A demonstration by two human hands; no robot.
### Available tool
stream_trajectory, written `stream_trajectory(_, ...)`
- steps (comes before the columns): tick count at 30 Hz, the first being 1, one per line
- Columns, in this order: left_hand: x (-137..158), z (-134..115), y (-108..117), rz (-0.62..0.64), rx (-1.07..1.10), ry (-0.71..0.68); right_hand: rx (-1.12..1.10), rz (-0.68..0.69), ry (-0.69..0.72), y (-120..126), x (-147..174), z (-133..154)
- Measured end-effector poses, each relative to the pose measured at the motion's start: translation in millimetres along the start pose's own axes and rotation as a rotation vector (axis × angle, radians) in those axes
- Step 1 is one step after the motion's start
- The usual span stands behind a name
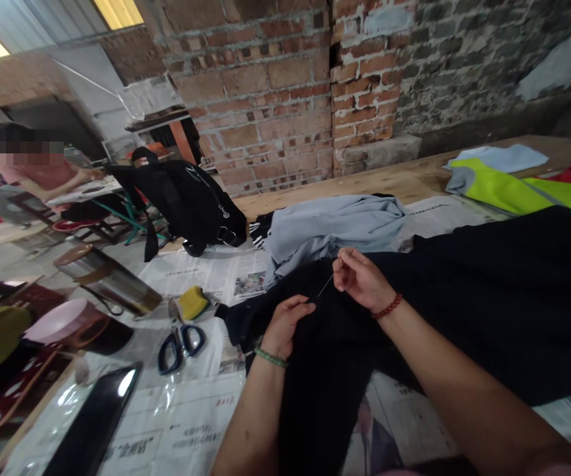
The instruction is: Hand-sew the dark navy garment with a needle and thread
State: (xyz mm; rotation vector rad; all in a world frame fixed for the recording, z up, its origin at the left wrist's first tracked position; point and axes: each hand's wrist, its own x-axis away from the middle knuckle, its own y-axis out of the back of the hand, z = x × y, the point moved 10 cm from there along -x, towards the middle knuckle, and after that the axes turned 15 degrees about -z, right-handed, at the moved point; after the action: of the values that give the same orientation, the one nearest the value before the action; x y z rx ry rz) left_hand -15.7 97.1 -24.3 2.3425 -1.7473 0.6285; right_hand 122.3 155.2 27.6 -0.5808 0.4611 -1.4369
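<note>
- Dark garment (pixel 488 297), landmark of this entry: spread over the newspaper-covered worktop (pixel 434 180), directly beneath both hands; long axis running left to right, one length hanging toward the wearer.
- Thin strand (pixel 326 285), thread or needle not distinguishable: above the garment's left part, between the hands, slanting from the left fingertips up and away to the right.
- Right hand (pixel 359 281): above the garment, at its far edge; thumb and forefinger pinching the strand's upper end; red bracelet at wrist.
- Left hand (pixel 285 324): low over the garment's left part, the closer to the wearer of the two and at the strand's lower end; thumb and forefinger close together, though whether cloth or strand lies between them cannot be told; green bracelet at wrist.
- Grey cloth (pixel 335 225): heaped just beyond the garment.
- Scissors (pixel 180 345), dark-handled: left of the garment, blades pointing away.
- Yellow sponge-like piece (pixel 193 302): left of the garment, beside the scissors.
- Metal flask (pixel 112 281), lying: farther left of the garment.
- Black bag (pixel 186 198): beyond the garment, to its left.
</note>
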Motion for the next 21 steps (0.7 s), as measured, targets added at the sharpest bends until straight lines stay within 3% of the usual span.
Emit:
stream_trajectory(12, -1, -3, 3, 0.018, -0.002, -0.008, -0.246, -0.215, 0.12, 54, -21, 32)
stream_trajectory(21, 3, -13, 11, 0.068, -0.162, -0.018, -0.393, -0.304, 0.209, 83, -27, 59)
